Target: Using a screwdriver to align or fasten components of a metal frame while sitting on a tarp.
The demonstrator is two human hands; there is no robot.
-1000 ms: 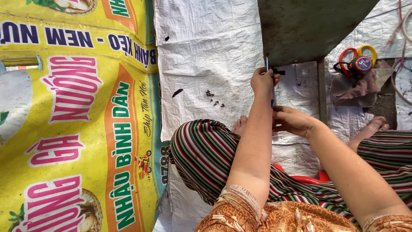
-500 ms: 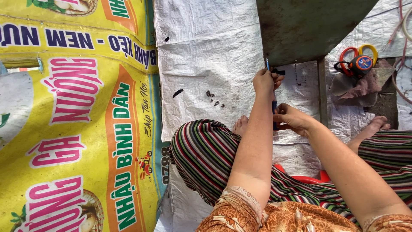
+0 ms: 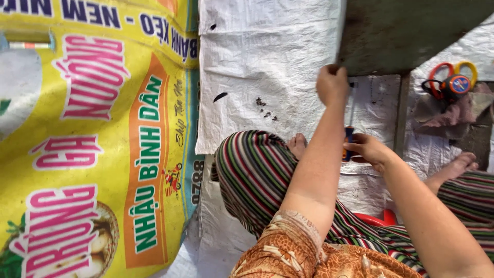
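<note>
- Far left of the white woven sheet (image 3: 267, 56): a yellow printed banner (image 3: 92, 154) spread flat, pink and green lettering, edge touching the sheet's left border.
- On the white woven sheet, upper left part: one small dark fleck (image 3: 219, 96); a little right of it, a scatter of dark crumbs (image 3: 266, 109).
- At the sheet's lower edge: a bent knee in striped trousers (image 3: 252, 175), green, red and cream bands, with bare toes (image 3: 298, 145) showing just behind it.
- Rising from the orange patterned sleeve (image 3: 288, 252) across the sheet: the left hand (image 3: 332, 85), fingers curled shut around the top of a thin upright rod (image 3: 351, 110), knuckles just under the edge of a dark grey-green board (image 3: 406, 33).
- Below the left hand, still over the sheet: the right hand (image 3: 369, 149), fingers pinched closed on a small dark blue tool (image 3: 349, 143) touching the rod's lower part; exact way the tool meets the rod cannot be told.
- Beneath the right forearm, at the sheet's bottom: a red object (image 3: 378, 219), mostly hidden.
- Right of the sheet's stained part: a narrow wooden strip (image 3: 401, 118) standing on end below the board.
- Beyond the sheet's right edge: scissors with red and yellow loops (image 3: 453, 80) lying on a crumpled brownish cloth (image 3: 442, 116).
- Lower right of the sheet: a bare foot (image 3: 458, 164), and the second striped leg.
</note>
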